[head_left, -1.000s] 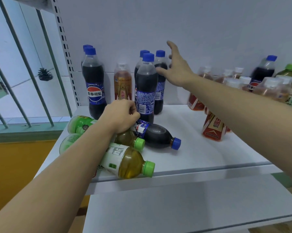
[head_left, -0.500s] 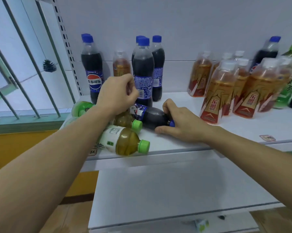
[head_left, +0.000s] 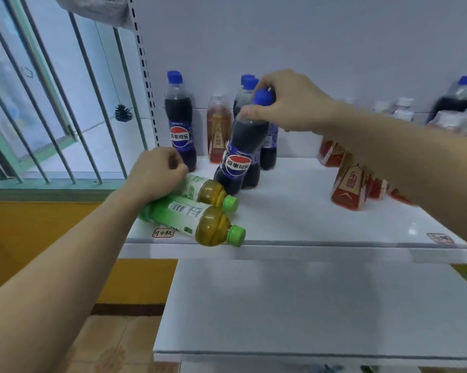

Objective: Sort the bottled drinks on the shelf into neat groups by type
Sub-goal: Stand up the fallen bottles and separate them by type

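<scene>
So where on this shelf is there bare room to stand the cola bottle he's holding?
The right hand holds the cola bottle tilted. Bare shelf lies between the standing cola bottles and the red-labelled tea bottles, reaching the front edge. The left end is crowded: two green tea bottles lie under the left hand.

Shelf (head_left: 321,227): green tea bottles (head_left: 200,224) lying front left; cola bottles (head_left: 180,125) standing behind; iced tea bottles (head_left: 348,181) right.
</scene>
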`<state>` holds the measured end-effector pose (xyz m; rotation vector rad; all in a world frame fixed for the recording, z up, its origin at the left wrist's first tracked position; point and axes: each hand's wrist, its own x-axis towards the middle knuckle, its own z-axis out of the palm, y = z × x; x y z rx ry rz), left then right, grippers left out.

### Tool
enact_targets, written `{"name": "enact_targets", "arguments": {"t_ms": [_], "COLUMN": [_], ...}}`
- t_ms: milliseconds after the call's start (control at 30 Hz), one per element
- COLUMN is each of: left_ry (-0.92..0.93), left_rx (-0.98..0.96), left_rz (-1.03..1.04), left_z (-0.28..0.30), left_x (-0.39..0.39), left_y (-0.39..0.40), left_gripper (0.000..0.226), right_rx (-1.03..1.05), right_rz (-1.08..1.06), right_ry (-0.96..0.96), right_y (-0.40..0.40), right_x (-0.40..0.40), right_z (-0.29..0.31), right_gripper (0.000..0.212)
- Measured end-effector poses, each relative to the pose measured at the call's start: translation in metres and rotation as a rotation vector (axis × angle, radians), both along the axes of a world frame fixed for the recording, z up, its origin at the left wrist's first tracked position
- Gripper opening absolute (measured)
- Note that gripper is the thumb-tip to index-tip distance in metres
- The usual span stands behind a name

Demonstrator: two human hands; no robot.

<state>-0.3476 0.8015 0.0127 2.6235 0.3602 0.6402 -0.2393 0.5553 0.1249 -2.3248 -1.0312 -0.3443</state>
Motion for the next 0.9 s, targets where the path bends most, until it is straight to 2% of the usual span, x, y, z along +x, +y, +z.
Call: {"name": "enact_targets", "arguments": {"t_ms": [133, 333, 567, 633, 700, 733, 800, 900], "left_ry": [-0.033, -0.044, -0.052, -0.056, -0.056, -0.056, -0.053, -0.045], "left_rx": [0.038, 0.152, 0.157, 0.153, 0.155, 0.153, 0.164, 0.204], "left_rz": [0.024, 0.044, 0.075, 0.075, 0.068, 0.066, 0.076, 0.099], "left_z": [-0.004, -0.012, -0.013, -0.014, -0.014, -0.014, -0.013, -0.012], "left_x": [-0.009, -0.013, -0.006, -0.005, -0.004, -0.003, 0.0, 0.01], "left_y": [0.0, -0.013, -0.014, -0.013, -0.012, -0.011, -0.008, -0.006], "left_gripper": [0.013, 0.01, 0.008, 0.009, 0.009, 0.009, 0.012, 0.018], "right_rx": [0.061, 0.027, 0.115, 0.249, 0.412, 0.431, 0.313, 0.038], "right_rz": [-0.007, -0.039, -0.083, -0.097, -0.028, 0.029, 0.113, 0.21], "right_ry": [0.085, 0.134, 0.093, -0.072, -0.232, -0.239, -0.116, 0.126], "right_y": [0.02, 0.036, 0.031, 0.024, 0.015, 0.012, 0.008, 0.007], "right_x": [0.007, 0.005, -0.001, -0.008, -0.027, -0.041, -0.073, -0.124], "right_z": [0.01, 0.015, 0.004, -0.007, -0.028, -0.043, -0.081, -0.127], "right_gripper": [0.046, 0.046, 0.063, 0.054, 0.031, 0.02, 0.016, 0.034]}}
